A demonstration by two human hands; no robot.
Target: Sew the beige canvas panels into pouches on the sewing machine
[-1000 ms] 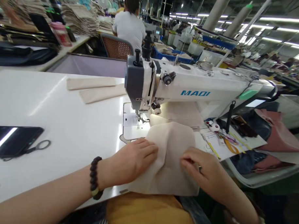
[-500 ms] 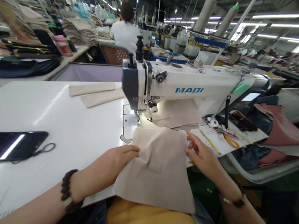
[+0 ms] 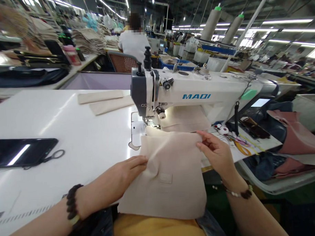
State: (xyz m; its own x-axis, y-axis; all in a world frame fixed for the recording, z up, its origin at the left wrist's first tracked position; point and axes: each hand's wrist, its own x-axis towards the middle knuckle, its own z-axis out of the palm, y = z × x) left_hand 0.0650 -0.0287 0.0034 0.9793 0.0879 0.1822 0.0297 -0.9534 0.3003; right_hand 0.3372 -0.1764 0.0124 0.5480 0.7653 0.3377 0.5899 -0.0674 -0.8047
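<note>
A beige fabric panel point(image 3: 181, 196) with a small stitched rectangular patch point(image 3: 165, 178) hangs over the table's front edge towards my lap. Its far edge lies just in front of the needle area of a white sewing machine point(image 3: 192, 85). My left hand point(image 3: 133, 168) grips the panel's left side, with the thumb hidden and the cloth creased beside the fingertips. At the upper right corner, my right hand point(image 3: 215, 150) pinches the panel's edge between thumb and fingers. More beige fabric pieces point(image 3: 183, 117) lie under the machine arm.
Two beige strips point(image 3: 110, 105) lie left of the machine. A phone point(image 3: 21, 152) with a ring strap rests at far left. Orange-handled scissors point(image 3: 241, 148) and small tools sit at right, near a bin point(image 3: 273, 189) of fabric. A person in white point(image 3: 134, 43) sits beyond.
My right hand has closed on the panel's upper right corner, and that side is spread a little further right. My left hand stays on the left side. The camera view has shifted slightly.
</note>
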